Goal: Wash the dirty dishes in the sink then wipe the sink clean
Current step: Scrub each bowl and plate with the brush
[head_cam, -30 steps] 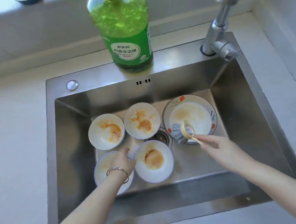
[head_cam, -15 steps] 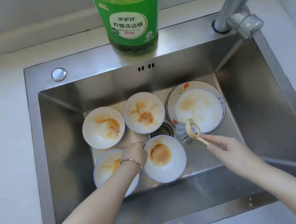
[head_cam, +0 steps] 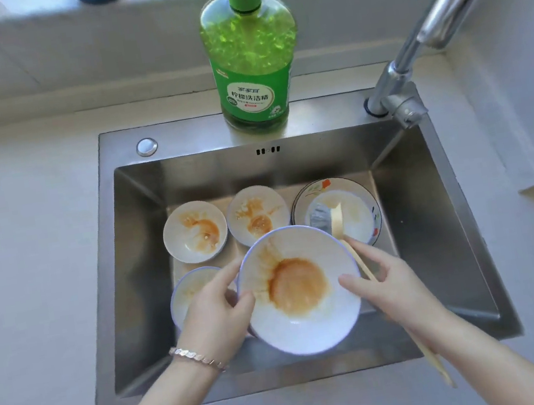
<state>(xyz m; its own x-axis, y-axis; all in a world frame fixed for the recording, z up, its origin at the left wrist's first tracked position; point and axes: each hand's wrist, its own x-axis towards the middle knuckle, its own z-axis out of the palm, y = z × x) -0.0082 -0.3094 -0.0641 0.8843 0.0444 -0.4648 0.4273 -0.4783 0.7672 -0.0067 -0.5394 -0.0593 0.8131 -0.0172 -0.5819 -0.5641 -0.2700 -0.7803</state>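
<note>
I judge this as the start of the washing step: I have one dirty bowl lifted above the near half of the sink. My left hand grips its left rim, fingers closed over the edge. My right hand holds the dish brush by its long pale handle, with the thumb resting on the bowl's right rim; its grey bristled head points toward the far right, over the floral plate.

Next, I think, the brush head needs bringing into the bowl, probably with water from the faucet or soap from the green bottle on the far sink edge.

The bowl is white with a bluish rim, holding a round orange-brown sauce patch and smears up its left wall. Three other stained bowls sit below.
</note>
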